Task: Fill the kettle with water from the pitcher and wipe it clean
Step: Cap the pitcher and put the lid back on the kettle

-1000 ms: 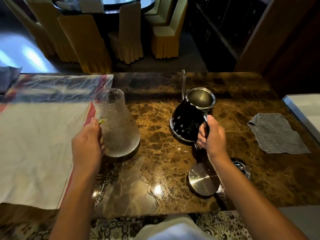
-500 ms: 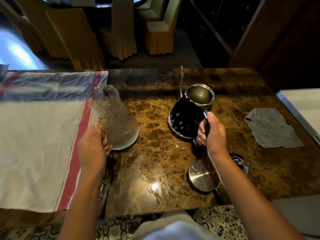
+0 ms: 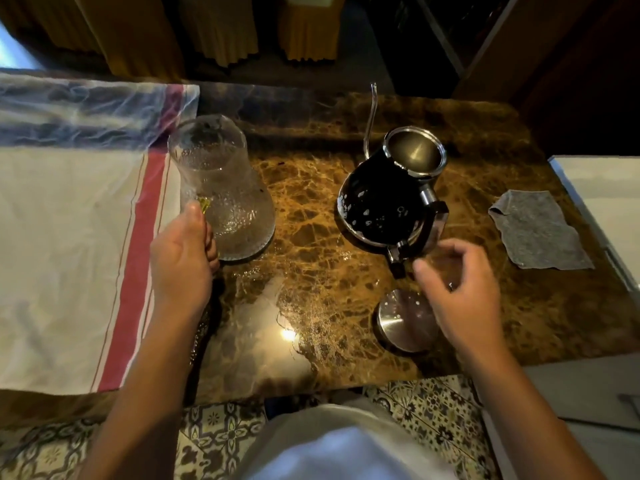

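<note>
A textured clear glass pitcher [image 3: 225, 192] stands on the brown marble counter [image 3: 311, 271]. My left hand [image 3: 181, 265] grips its handle on the near left side. A black gooseneck kettle [image 3: 384, 199] with an open steel rim and thin spout stands to the right, water drops on its body. My right hand [image 3: 457, 285] hovers just off the kettle's handle, fingers loosely curled and holding nothing. The round steel kettle lid [image 3: 403, 322] lies on the counter under that hand. A grey wiping cloth [image 3: 538, 232] lies flat at the right.
A white cloth with red stripes [image 3: 69, 254] covers the counter's left part. The marble between pitcher and kettle is wet. A pale surface [image 3: 606, 188] borders the counter on the right. Yellow-covered chairs [image 3: 221, 26] stand beyond the far edge.
My right hand has let go of the kettle handle and drawn back toward me and to the right. My left hand stays on the pitcher handle.
</note>
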`<state>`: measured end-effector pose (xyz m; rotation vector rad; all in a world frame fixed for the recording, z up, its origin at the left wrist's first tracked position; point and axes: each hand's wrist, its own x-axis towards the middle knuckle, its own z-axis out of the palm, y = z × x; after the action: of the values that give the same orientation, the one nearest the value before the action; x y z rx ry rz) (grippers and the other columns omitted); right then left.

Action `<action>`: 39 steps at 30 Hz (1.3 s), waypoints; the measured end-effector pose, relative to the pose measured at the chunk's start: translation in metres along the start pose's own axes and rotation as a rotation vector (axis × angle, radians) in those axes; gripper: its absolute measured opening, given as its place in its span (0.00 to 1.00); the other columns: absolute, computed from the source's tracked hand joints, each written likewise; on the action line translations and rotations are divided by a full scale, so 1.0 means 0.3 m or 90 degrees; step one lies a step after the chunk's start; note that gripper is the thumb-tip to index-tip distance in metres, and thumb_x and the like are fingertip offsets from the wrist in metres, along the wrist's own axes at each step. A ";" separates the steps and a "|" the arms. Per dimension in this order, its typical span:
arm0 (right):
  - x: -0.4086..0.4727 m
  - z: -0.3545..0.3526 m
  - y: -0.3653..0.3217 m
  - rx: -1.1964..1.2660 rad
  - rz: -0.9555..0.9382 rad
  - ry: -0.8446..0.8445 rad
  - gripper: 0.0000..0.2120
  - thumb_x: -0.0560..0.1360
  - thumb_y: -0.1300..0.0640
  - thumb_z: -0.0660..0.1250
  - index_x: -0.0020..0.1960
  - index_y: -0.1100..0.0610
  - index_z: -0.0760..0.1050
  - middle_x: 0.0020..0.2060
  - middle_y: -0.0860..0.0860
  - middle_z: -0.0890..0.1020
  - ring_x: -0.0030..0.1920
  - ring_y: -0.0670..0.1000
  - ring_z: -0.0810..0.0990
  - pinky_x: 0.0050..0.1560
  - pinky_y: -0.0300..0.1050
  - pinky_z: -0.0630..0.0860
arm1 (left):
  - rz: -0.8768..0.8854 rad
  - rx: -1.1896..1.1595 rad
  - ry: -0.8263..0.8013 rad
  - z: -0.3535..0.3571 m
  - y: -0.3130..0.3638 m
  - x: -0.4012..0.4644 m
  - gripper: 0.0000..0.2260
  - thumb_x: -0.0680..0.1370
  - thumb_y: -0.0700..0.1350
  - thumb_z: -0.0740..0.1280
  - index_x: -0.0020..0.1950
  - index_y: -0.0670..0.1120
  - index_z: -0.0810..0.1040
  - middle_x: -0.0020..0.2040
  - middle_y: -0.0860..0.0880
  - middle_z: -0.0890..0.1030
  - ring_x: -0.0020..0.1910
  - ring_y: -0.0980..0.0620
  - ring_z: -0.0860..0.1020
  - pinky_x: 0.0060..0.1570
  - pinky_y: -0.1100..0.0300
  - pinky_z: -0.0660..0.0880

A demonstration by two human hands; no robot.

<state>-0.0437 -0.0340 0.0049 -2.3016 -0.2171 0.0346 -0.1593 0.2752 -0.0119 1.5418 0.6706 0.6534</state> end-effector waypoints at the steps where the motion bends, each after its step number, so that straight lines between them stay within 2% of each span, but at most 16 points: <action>1: -0.032 0.004 0.008 -0.053 0.018 -0.071 0.36 0.74 0.34 0.70 0.77 0.46 0.65 0.71 0.47 0.73 0.67 0.46 0.74 0.59 0.44 0.74 | -0.001 -0.004 -0.015 -0.004 0.006 0.002 0.24 0.83 0.63 0.55 0.34 0.50 0.68 0.27 0.54 0.69 0.25 0.55 0.66 0.25 0.61 0.63; 3: -0.081 0.014 0.010 -0.134 0.031 -0.176 0.50 0.70 0.29 0.71 0.83 0.41 0.51 0.80 0.44 0.63 0.75 0.46 0.66 0.68 0.53 0.72 | -0.013 -0.033 -0.056 -0.015 0.019 0.004 0.25 0.83 0.66 0.56 0.34 0.50 0.67 0.27 0.55 0.67 0.25 0.55 0.64 0.25 0.63 0.62; 5: -0.107 0.019 0.007 -0.226 0.034 -0.211 0.56 0.66 0.23 0.68 0.84 0.43 0.48 0.83 0.46 0.60 0.79 0.50 0.64 0.72 0.59 0.71 | -0.016 -0.045 -0.077 -0.024 0.028 0.007 0.24 0.80 0.66 0.56 0.35 0.48 0.67 0.27 0.54 0.67 0.25 0.55 0.64 0.25 0.62 0.62; 7: -0.127 0.034 0.017 -0.334 0.021 -0.240 0.56 0.65 0.22 0.67 0.84 0.45 0.51 0.82 0.46 0.60 0.80 0.53 0.64 0.71 0.59 0.71 | -0.003 -0.037 -0.087 -0.025 0.030 0.006 0.23 0.80 0.65 0.56 0.36 0.48 0.67 0.28 0.53 0.67 0.26 0.54 0.64 0.26 0.61 0.62; 10: -0.147 0.072 0.039 -0.405 -0.037 -0.228 0.48 0.69 0.30 0.73 0.82 0.42 0.57 0.78 0.47 0.66 0.75 0.55 0.69 0.64 0.56 0.76 | -0.003 -0.044 -0.083 -0.025 0.024 0.008 0.23 0.84 0.61 0.55 0.35 0.48 0.67 0.28 0.53 0.67 0.25 0.56 0.64 0.25 0.62 0.62; 12: -0.142 0.088 0.032 -0.382 -0.053 -0.224 0.42 0.70 0.36 0.75 0.80 0.41 0.63 0.74 0.48 0.70 0.71 0.55 0.71 0.62 0.55 0.76 | 0.002 -0.036 -0.075 -0.028 0.017 0.014 0.23 0.86 0.59 0.55 0.35 0.49 0.68 0.28 0.53 0.68 0.25 0.56 0.65 0.25 0.62 0.62; 16: -0.102 0.102 -0.103 -0.177 -0.175 -0.303 0.37 0.69 0.32 0.71 0.76 0.37 0.68 0.69 0.41 0.74 0.67 0.46 0.74 0.66 0.53 0.76 | 0.021 -0.015 -0.067 -0.030 0.003 0.022 0.21 0.86 0.56 0.55 0.35 0.50 0.67 0.29 0.51 0.67 0.26 0.56 0.65 0.26 0.63 0.63; 18: -0.055 0.119 -0.220 -0.082 -0.253 -0.302 0.36 0.70 0.33 0.71 0.76 0.37 0.68 0.65 0.36 0.73 0.64 0.38 0.74 0.63 0.41 0.75 | 0.022 -0.011 -0.071 -0.030 0.000 0.025 0.21 0.87 0.54 0.54 0.35 0.49 0.67 0.30 0.51 0.67 0.26 0.56 0.66 0.27 0.63 0.64; 20: 0.012 0.148 -0.361 -0.006 -0.324 -0.255 0.34 0.72 0.36 0.71 0.76 0.40 0.68 0.60 0.34 0.72 0.61 0.36 0.73 0.58 0.29 0.73 | 0.029 -0.002 -0.073 -0.033 0.005 0.024 0.22 0.86 0.56 0.54 0.35 0.50 0.68 0.30 0.50 0.68 0.28 0.55 0.67 0.29 0.61 0.66; 22: 0.082 0.180 -0.504 0.037 -0.401 -0.179 0.34 0.74 0.39 0.73 0.77 0.45 0.69 0.58 0.41 0.73 0.57 0.38 0.74 0.56 0.26 0.71 | 0.042 0.011 -0.066 -0.031 0.006 0.021 0.22 0.85 0.58 0.54 0.35 0.50 0.68 0.31 0.50 0.69 0.29 0.54 0.68 0.30 0.59 0.66; 25: 0.168 0.240 -0.663 0.044 -0.492 -0.119 0.34 0.74 0.39 0.74 0.75 0.51 0.71 0.61 0.52 0.75 0.56 0.41 0.73 0.58 0.27 0.68 | 0.049 0.011 -0.053 -0.013 0.007 0.014 0.21 0.85 0.59 0.54 0.34 0.56 0.69 0.29 0.53 0.69 0.28 0.55 0.68 0.30 0.59 0.66; 28: 0.227 0.332 -0.745 0.039 -0.510 -0.137 0.35 0.73 0.37 0.76 0.74 0.50 0.72 0.61 0.50 0.73 0.58 0.41 0.73 0.59 0.30 0.71 | 0.039 -0.003 -0.060 -0.007 0.008 0.009 0.21 0.85 0.58 0.55 0.33 0.60 0.70 0.29 0.55 0.68 0.27 0.57 0.66 0.30 0.60 0.64; 30: 0.252 0.396 -0.770 0.025 -0.520 -0.149 0.36 0.71 0.34 0.76 0.74 0.48 0.73 0.61 0.49 0.72 0.61 0.46 0.74 0.62 0.40 0.76 | 0.035 -0.001 -0.063 -0.007 0.013 0.009 0.20 0.84 0.59 0.55 0.33 0.60 0.70 0.29 0.56 0.67 0.27 0.57 0.66 0.30 0.60 0.64; 32: 0.260 0.443 -0.784 0.022 -0.533 -0.166 0.36 0.70 0.32 0.76 0.72 0.47 0.74 0.62 0.50 0.72 0.63 0.49 0.75 0.61 0.49 0.79 | 0.041 0.001 -0.063 -0.005 0.016 0.008 0.20 0.84 0.59 0.55 0.32 0.60 0.70 0.29 0.56 0.67 0.28 0.57 0.66 0.30 0.60 0.64; 36: 0.259 0.479 -0.786 0.013 -0.553 -0.192 0.32 0.71 0.36 0.75 0.71 0.47 0.75 0.63 0.51 0.72 0.63 0.51 0.75 0.59 0.51 0.79 | 0.038 -0.019 -0.065 0.004 0.013 0.008 0.19 0.83 0.60 0.55 0.33 0.61 0.69 0.28 0.57 0.67 0.28 0.57 0.65 0.29 0.58 0.63; 39: 0.253 0.486 -0.749 -0.012 -0.554 -0.195 0.32 0.73 0.35 0.73 0.72 0.47 0.76 0.65 0.52 0.74 0.64 0.50 0.75 0.59 0.52 0.79 | 0.042 -0.018 -0.055 0.011 0.002 0.003 0.18 0.83 0.61 0.54 0.35 0.56 0.68 0.28 0.57 0.68 0.27 0.59 0.65 0.29 0.61 0.63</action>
<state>-0.0153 0.2339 0.0752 -2.0272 -1.3484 -0.0591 -0.1564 0.2736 -0.0116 1.5616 0.5454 0.6395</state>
